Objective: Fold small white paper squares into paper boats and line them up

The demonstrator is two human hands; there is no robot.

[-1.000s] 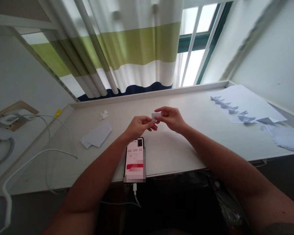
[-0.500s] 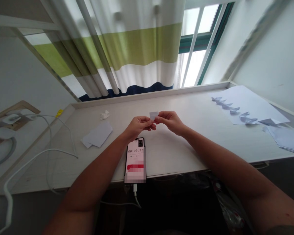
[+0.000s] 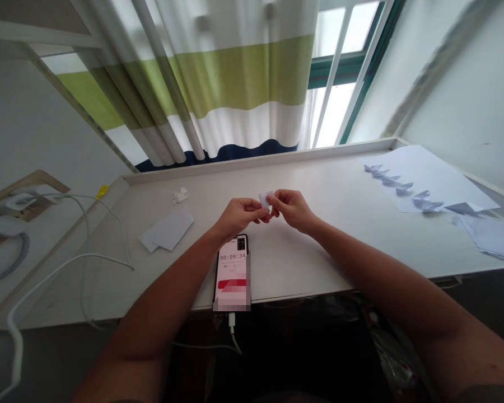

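Note:
A small folded piece of white paper (image 3: 264, 198) is held up between my two hands, above the middle of the white desk (image 3: 319, 246). My left hand (image 3: 244, 215) pinches its lower left part between thumb and fingers. With thumb and forefinger, my right hand (image 3: 291, 208) grips its right side, the thumb lying over the paper's face. Part of the paper is hidden by the fingers. Just below my left hand lies a phone (image 3: 232, 271) with a running timer on its screen.
Several folded paper boats (image 3: 397, 180) stand in a row on a large white sheet (image 3: 437, 168) at right, beside a stack of paper (image 3: 491, 238). At left are loose paper slips (image 3: 168, 229), a crumpled scrap (image 3: 180, 195) and white cables (image 3: 71, 258). A charging cable (image 3: 232, 322) hangs below the phone.
The folded paper has tilted and turned slightly in my fingers. My right thumb has moved up onto its face. Both hands stay in nearly the same place.

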